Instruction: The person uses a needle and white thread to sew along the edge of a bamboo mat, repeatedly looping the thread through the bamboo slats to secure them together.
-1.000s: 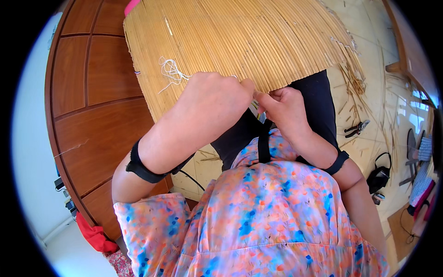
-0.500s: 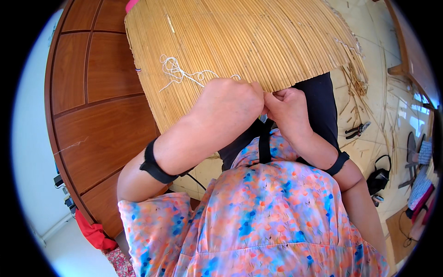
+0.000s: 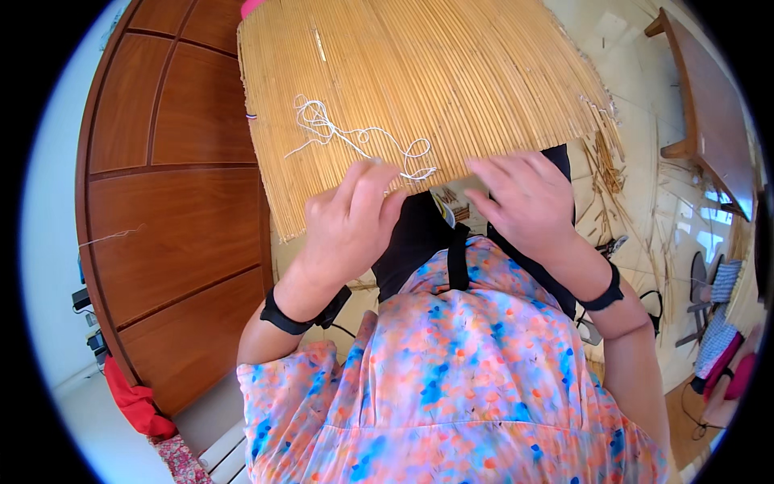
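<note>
Wood panel stood off on the L. Cane mat lay over the dark pants, near edge toward the wearer. Cane bits littered the floor on the R.

Big change: half a sec ago the hands were tight together at that edge; now they'd parted, w/ a clear gap btwn. R hand was open, thumb & fingers spread, nothing seen in it, tips by the edge, a bit blurred. L hand was at the edge too, fingers half-curled; couldn't tell if they had any thread.

White thread lay loose on the mat, tangled up L; its R-most stretch, hidden before, showed btwn the hands. My read: the pinch was let go, so prob. no R-hand pull on the thread.
</note>
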Demonstrator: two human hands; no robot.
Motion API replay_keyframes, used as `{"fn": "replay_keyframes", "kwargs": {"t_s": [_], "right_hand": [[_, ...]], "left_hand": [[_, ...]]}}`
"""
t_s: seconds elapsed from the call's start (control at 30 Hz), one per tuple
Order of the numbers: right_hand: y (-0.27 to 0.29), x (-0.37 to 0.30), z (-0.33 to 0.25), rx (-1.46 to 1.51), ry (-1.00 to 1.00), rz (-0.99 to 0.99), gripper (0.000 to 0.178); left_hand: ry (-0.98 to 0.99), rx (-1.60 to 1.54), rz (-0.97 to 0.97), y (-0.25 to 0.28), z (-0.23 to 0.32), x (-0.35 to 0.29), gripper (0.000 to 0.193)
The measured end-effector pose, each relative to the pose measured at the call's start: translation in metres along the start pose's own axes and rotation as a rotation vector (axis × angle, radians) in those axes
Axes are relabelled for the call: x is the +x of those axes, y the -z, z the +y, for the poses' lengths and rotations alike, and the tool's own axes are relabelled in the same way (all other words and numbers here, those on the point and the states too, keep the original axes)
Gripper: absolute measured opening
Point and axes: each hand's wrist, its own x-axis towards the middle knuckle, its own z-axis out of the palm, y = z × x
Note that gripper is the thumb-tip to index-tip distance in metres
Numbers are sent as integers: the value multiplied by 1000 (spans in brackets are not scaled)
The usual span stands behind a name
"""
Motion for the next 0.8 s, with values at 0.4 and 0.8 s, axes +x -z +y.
{"fn": "replay_keyframes", "kwargs": {"t_s": [0.4, 0.8], "right_hand": [[12, 66, 13, -249, 530, -89, 26], [127, 269, -11, -255, 536, 280, 27]], "left_hand": [[-441, -119, 230, 1, 9, -40, 34], [-273, -14, 819, 88, -28, 53, 19]]}}
